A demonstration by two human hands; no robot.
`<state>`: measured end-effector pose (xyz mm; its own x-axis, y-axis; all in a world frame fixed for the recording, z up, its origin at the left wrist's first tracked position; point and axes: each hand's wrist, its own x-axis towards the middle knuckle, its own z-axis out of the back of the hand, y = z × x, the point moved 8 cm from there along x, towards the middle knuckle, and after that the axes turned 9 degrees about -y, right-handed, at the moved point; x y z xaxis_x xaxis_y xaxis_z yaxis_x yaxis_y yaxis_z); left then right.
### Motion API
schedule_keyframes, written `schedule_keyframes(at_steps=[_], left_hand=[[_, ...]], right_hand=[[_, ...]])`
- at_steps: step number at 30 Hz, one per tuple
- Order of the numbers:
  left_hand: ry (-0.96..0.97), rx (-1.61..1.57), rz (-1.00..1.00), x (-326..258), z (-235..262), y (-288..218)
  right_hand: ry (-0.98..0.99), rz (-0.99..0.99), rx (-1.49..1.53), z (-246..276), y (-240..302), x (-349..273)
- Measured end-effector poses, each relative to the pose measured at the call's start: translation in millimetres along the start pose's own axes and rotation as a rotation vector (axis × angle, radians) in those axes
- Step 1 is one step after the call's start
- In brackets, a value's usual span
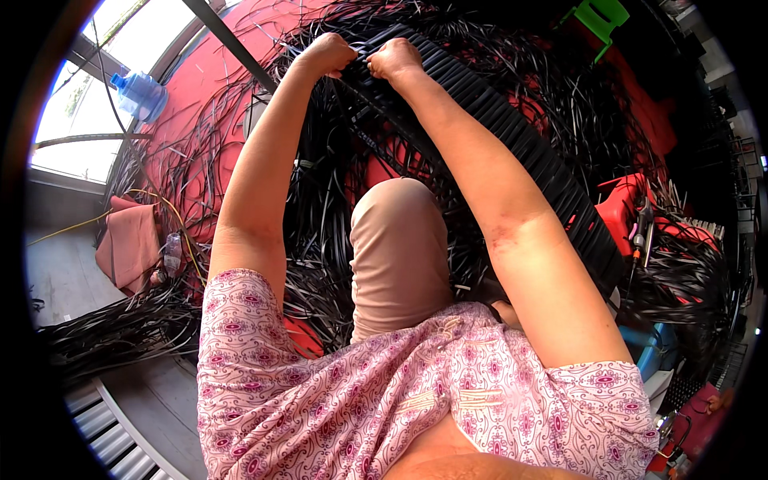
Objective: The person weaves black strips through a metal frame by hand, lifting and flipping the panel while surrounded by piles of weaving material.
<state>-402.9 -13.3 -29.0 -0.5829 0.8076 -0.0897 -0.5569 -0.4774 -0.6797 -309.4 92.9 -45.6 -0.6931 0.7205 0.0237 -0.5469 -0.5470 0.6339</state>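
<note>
Both my arms stretch far forward to the top of the view. My left hand (328, 54) is closed in a pinch on a thin black strip (360, 53) at the edge of a long woven piece. Close beside it, my right hand (396, 60) is also closed, its fingers curled at the same spot, with the strip running between the two hands. From there a long piece of black strips in close rows (512, 128) slants down to the right, passing beneath my right forearm. The far ends of the strip are hidden among others.
Loose black strips (320, 216) lie in tangled heaps over a red floor covering (204, 96). A blue water jug (142, 96) stands by the window at left, near a pink cloth (128, 244). A green stool (600, 20) is at the far right, and a red stool (620, 212) sits nearer.
</note>
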Motion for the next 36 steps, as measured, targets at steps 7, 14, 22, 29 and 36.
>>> schedule_keyframes(at_steps=[7,14,22,29,36], left_hand=[[-0.163,-0.378,0.156,-6,1,13],[-0.242,-0.195,0.015,-10,6,1],[-0.288,-0.199,0.005,-7,5,0],[-0.423,-0.356,0.12,1,39,25],[-0.489,-0.743,0.271,24,30,78]], right_hand=[[-0.213,-0.015,-0.096,26,4,-15],[-0.249,0.025,-0.088,29,7,-21],[-0.272,0.12,0.06,25,5,-26],[-0.372,0.55,0.243,72,19,-108],[-0.171,0.614,-0.067,112,3,-231]])
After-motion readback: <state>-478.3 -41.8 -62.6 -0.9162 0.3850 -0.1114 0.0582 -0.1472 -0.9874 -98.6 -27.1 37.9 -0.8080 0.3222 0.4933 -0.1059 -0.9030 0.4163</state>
